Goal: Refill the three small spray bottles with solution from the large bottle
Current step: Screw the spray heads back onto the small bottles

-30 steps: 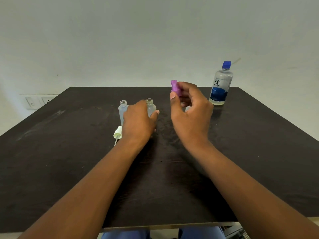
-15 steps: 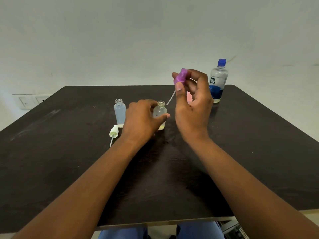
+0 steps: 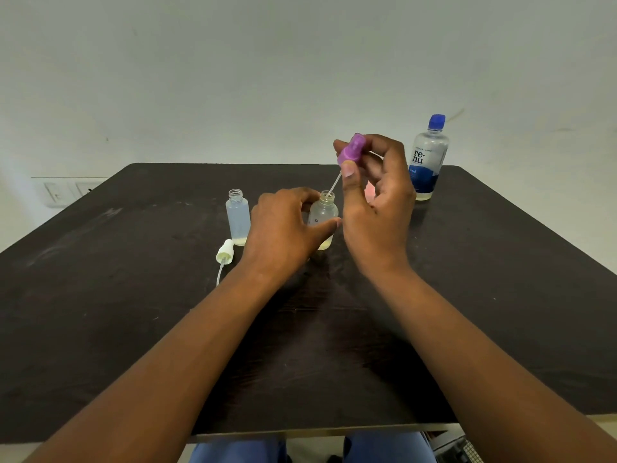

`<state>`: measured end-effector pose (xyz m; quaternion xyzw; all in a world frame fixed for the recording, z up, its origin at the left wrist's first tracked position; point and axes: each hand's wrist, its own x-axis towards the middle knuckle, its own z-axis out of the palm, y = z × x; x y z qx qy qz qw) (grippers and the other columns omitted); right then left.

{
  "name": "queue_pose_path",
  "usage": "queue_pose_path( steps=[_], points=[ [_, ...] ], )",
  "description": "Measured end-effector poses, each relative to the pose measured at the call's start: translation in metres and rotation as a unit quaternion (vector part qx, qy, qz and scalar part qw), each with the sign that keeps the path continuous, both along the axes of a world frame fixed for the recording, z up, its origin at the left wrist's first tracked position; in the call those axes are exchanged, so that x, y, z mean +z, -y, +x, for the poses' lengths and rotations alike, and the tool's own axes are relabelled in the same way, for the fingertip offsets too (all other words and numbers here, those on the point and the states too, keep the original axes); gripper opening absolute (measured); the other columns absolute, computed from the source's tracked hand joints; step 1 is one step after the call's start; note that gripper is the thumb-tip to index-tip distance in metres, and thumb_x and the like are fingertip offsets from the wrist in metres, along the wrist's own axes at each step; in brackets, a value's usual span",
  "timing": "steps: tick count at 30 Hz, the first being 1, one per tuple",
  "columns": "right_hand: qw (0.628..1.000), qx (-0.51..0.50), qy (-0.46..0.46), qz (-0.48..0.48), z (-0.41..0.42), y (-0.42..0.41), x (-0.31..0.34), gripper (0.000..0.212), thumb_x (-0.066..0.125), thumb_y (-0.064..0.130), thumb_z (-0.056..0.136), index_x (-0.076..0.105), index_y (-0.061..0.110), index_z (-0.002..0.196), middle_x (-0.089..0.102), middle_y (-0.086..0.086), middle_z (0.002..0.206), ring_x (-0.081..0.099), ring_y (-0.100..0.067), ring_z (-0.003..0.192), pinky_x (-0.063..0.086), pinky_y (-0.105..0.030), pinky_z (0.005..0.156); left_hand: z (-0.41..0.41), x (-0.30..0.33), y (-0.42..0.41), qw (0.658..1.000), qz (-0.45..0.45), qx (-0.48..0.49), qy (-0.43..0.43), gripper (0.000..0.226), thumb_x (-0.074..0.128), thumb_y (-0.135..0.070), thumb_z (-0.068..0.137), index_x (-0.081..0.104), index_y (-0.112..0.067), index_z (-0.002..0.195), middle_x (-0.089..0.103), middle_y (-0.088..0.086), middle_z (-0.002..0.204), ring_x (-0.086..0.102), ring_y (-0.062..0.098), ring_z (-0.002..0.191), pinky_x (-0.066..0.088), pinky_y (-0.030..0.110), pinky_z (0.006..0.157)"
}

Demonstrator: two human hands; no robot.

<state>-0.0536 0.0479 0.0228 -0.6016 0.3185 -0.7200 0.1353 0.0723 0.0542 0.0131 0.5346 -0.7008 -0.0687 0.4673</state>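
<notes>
My left hand [image 3: 283, 228] grips a small clear spray bottle [image 3: 322, 217] standing on the dark table [image 3: 133, 312]; a little yellowish liquid sits at its bottom. My right hand [image 3: 377, 202] pinches a purple spray cap [image 3: 351, 150] above it, and the cap's thin tube [image 3: 335, 184] slants down into the bottle's open neck. A second small open bottle [image 3: 237, 218] stands to the left, with its white spray cap [image 3: 224, 253] lying beside it. The large bottle [image 3: 428, 158] with a blue lid stands at the back right. A pinkish thing shows behind my right hand; I cannot tell what it is.
A pale wall rises behind the table, with a switch plate [image 3: 66, 192] at the left. The table's front edge runs just above my knees [image 3: 240, 451].
My right hand has lifted the purple cap up off the bottle, drawing its tube out to the neck. My left hand keeps gripping the bottle.
</notes>
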Motion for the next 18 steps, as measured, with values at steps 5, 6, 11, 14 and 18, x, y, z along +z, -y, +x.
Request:
queue_pose_path(
  steps=[5,6,11,14,18],
  points=[
    [0.997,-0.03,-0.063,0.027,0.004,-0.003,-0.004,0.022,0.072,0.007,0.095,0.065,0.009,0.116,0.074,0.004,0.108,0.07,-0.01,0.104,0.058,-0.031,0.094,0.001,0.0,0.0,1.0,-0.006,-0.012,-0.019,0.03,0.077,-0.031,0.086,0.078,-0.018,0.113,0.08,-0.004,0.101,0.071,0.01,0.066,0.062,0.043,0.067],
    [0.996,-0.039,-0.072,0.026,0.005,-0.004,-0.005,0.022,0.074,0.007,0.093,0.066,0.011,0.113,0.073,0.005,0.104,0.07,-0.009,0.101,0.058,-0.033,0.093,0.001,0.0,0.001,1.0,-0.005,-0.014,-0.024,0.03,0.074,-0.032,0.086,0.078,-0.02,0.112,0.08,-0.005,0.099,0.07,0.008,0.065,0.063,0.043,0.066],
    [0.993,-0.057,-0.097,0.038,0.006,-0.003,-0.008,0.027,0.075,0.006,0.09,0.065,0.016,0.113,0.072,0.008,0.103,0.07,-0.007,0.1,0.059,-0.032,0.091,0.004,-0.001,0.003,0.999,-0.004,-0.015,-0.051,0.038,0.064,-0.04,0.078,0.079,-0.023,0.108,0.079,-0.008,0.095,0.072,0.008,0.067,0.063,0.043,0.067],
    [0.991,-0.059,-0.104,0.059,0.006,-0.001,-0.01,0.024,0.074,0.008,0.091,0.067,0.017,0.112,0.073,0.011,0.102,0.071,-0.006,0.1,0.058,-0.039,0.096,0.003,-0.001,0.003,0.998,-0.021,-0.023,-0.048,0.031,0.066,-0.034,0.08,0.08,-0.022,0.104,0.079,-0.008,0.093,0.069,0.005,0.065,0.062,0.043,0.065],
    [0.986,-0.074,-0.131,0.078,0.007,0.002,-0.014,0.02,0.073,0.019,0.09,0.069,0.02,0.11,0.069,0.026,0.095,0.071,-0.002,0.099,0.048,-0.06,0.109,0.004,-0.001,0.004,0.998,-0.044,-0.013,-0.042,0.028,0.069,-0.028,0.085,0.08,-0.023,0.11,0.08,-0.008,0.097,0.064,0.002,0.064,0.062,0.039,0.071]
  ],
)
